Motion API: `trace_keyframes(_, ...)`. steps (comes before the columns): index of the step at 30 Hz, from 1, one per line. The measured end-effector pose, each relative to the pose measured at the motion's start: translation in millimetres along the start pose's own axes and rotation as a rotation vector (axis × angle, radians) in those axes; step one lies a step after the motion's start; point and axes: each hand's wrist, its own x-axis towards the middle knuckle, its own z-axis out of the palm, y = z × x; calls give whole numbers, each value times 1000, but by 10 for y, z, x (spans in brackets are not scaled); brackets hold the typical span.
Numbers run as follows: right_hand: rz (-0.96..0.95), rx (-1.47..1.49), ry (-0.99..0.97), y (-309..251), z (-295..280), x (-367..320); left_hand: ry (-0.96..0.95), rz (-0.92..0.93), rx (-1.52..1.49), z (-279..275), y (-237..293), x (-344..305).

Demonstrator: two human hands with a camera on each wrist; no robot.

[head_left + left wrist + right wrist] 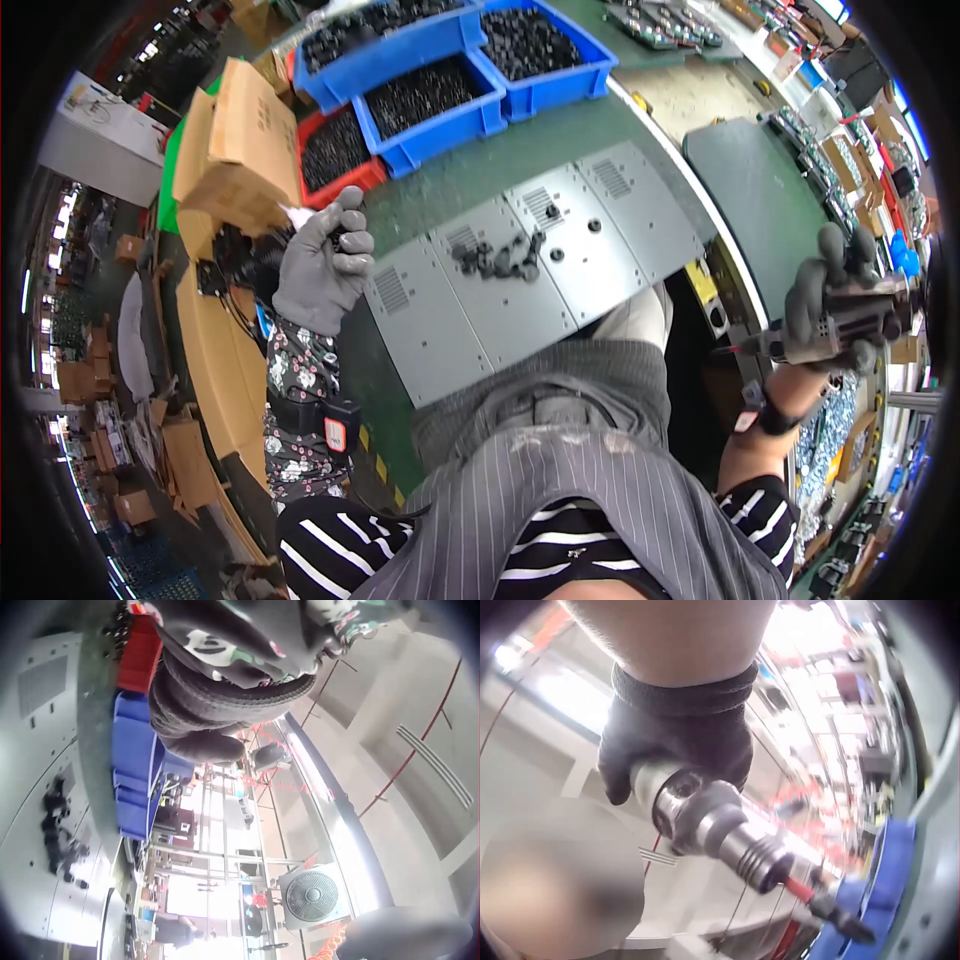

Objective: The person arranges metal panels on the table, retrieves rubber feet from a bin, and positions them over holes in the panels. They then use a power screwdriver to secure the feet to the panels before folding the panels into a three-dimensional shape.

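Grey metal panels [460,330] lie side by side on the green table, with a cluster of small black parts [500,262] and a few single ones [594,226] on top. My gloved left hand [325,265] is raised left of the panels, fingers curled in; a bit of something dark shows at them, too small to name. In the left wrist view that glove [202,720] is partly hidden by the sleeve. My gloved right hand [825,300] grips a power screwdriver [865,318] off to the right. The right wrist view shows the screwdriver [720,825] with a red and dark bit, under the glove [679,739].
Blue bins [430,150] and a red bin [372,178] of black parts stand at the back of the table. A cardboard box [245,130] is at the back left. Circuit boards [810,160] line the right side, beyond a grey-green surface [745,190].
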Motion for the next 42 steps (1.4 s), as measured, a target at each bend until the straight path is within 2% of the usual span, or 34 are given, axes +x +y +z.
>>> trace_keyframes(1,80,283,-160,151,100,96,-31,-20,36,-4,-153,-60)
trace_keyframes(2,174,509,-299,304,196,183,18,-21,57,-20,-305,-120)
trace_keyframes(3,248,641,-389,469,296,229,40,-28,36,-68,-458,-178)
trace_keyframes(5,358,598,-451,726,560,289,66,-31,6,-170,-702,-244)
trace_keyframes(7,269,365,-276,947,854,269,89,-69,10,-244,-875,-318)
trace_keyframes(10,186,258,-181,1243,1161,333,85,-118,-111,-174,-1023,-400)
trace_keyframes(12,233,293,-210,1308,1310,407,134,-97,-125,-86,-1087,-438)
trace_keyframes(14,274,179,-147,1363,1525,400,112,-65,-83,-99,-1143,-486)
trace_keyframes(17,199,138,-117,1445,1659,383,71,-76,-152,-261,-1218,-494)
trace_keyframes(19,226,176,-107,1444,1714,371,31,-87,-186,-298,-1234,-495)
trace_keyframes(22,245,194,-106,1469,1712,366,91,-84,-247,-269,-1233,-487)
trace_keyframes(24,194,182,-132,1516,1676,368,163,-88,-185,-217,-1209,-477)
trace_keyframes(30,202,201,-117,1559,1661,363,108,-32,-170,-238,-1290,-480)
trace_keyframes(37,149,167,-144,1557,1692,318,157,-54,-104,-219,-1330,-458)
trace_keyframes(39,142,162,-137,1575,1687,294,93,-70,-159,-170,-1321,-457)
trace_keyframes(42,131,152,-94,1553,1731,266,103,-74,-153,-112,-1340,-452)
